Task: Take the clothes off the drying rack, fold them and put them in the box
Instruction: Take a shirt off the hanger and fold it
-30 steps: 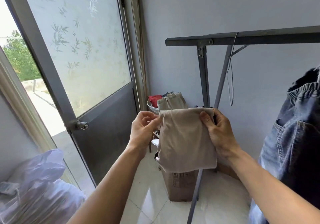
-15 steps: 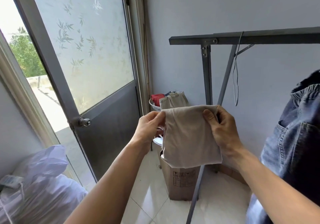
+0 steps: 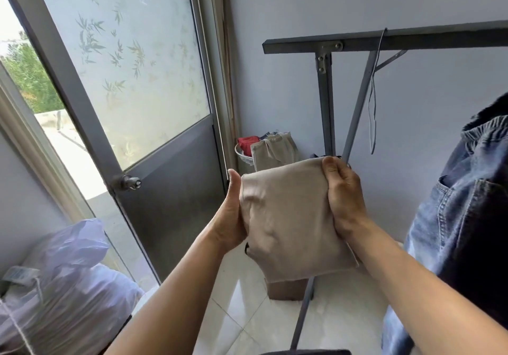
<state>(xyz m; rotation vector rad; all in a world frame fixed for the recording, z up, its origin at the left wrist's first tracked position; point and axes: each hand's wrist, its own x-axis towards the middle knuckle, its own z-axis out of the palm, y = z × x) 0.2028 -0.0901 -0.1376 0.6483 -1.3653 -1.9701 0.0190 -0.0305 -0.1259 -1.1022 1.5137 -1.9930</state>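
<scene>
Folded beige cloth [image 3: 288, 217] pinched between left hand [image 3: 231, 217] and right hand [image 3: 343, 198] grip, cardboard box [image 3: 286, 288] mostly hidden beneath

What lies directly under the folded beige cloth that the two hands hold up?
Under the folded beige cloth a corner of a cardboard box shows on the white floor tiles. The cloth covers the box's top, so its contents cannot be seen.

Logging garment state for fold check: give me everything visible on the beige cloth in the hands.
The beige cloth is a soft, knit-looking fabric folded into a compact, roughly rectangular pad with light creases. It is held up in the air, tilted, in front of the drying rack. The left hand grips its left edge, the right hand its upper right corner. It hides most of the cardboard box below.
</scene>
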